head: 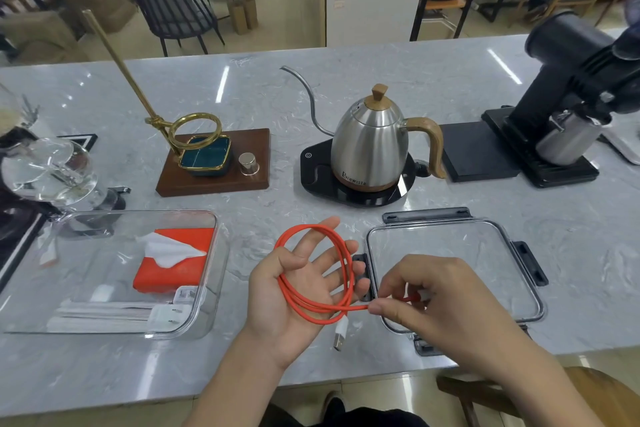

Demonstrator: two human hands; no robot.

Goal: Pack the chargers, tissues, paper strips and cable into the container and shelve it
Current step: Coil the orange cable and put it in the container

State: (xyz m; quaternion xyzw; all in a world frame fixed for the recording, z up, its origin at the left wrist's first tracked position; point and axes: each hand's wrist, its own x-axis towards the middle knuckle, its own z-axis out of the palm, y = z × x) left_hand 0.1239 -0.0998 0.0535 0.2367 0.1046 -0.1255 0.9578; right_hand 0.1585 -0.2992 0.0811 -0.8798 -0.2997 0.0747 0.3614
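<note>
Cable, orange with a white USB plug at its free end, is looped in a coil over my left hand, which lies palm up with the fingers spread and relaxed, the loops running across the palm and round the fingers. My right hand pinches the other stretch of the cable between thumb and forefinger just to the right of the left palm, its remaining fingers curled. The plug hangs down below the left palm, above the tabletop.

To the left I see the clear container, open and resting on the tabletop. Inside it sits an orange pack of tissues with a white sheet pulled up from the slot, toward the far right part of the box. Along the near side lie white paper strips, and just beside them, at the near right corner, two white chargers; one sits a little farther back than the other.

The container's clear lid, with dark clips on its edges, lies flat on the tabletop to the right, partly under my right hand.

Farther back stand a steel gooseneck kettle on a black base, a wooden stand with a brass ring, and a black grinder at the far right.
</note>
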